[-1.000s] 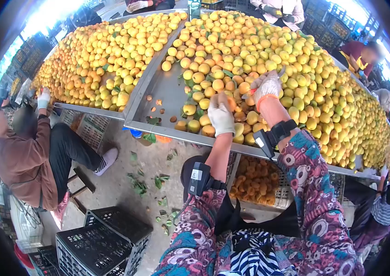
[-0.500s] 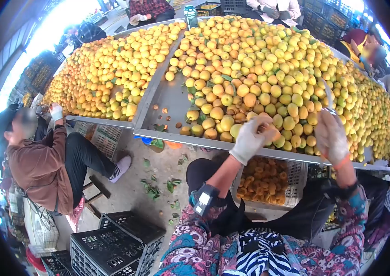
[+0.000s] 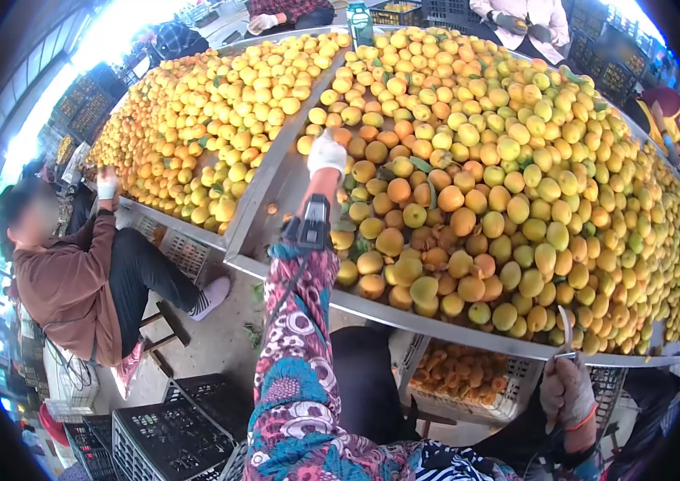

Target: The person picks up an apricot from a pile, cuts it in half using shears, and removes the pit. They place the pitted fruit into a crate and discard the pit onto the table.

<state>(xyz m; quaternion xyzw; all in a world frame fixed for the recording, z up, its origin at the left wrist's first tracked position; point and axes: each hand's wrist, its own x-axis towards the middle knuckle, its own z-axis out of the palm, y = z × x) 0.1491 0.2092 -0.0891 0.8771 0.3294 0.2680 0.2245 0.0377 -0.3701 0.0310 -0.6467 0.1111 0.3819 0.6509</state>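
My left hand (image 3: 326, 154), in a white glove, stretches far over the metal sorting table (image 3: 284, 172) beside the divider. Its fingertips are at the edge of the apricot pile (image 3: 508, 148), near an orange apricot (image 3: 341, 136). The back of the glove hides how the fingers are bent. At the table's front edge, my right hand (image 3: 568, 391), in a greyish glove, is closed around a knife (image 3: 567, 329) with its thin curved blade pointing up. Torn apricot pieces (image 3: 434, 240) lie among whole fruit and a few leaves.
Below the table edge stands a light crate (image 3: 508, 393) of opened apricots (image 3: 462, 371). Black crates (image 3: 171, 433) stand at lower left. A person in a brown jacket (image 3: 75, 293) sits at left; others sit around the far side. A green can (image 3: 360, 24) stands at the back.
My left hand has gone from the front edge far forward and left over the table. My right hand, with the knife, has dropped back to the table edge. The view has shifted.
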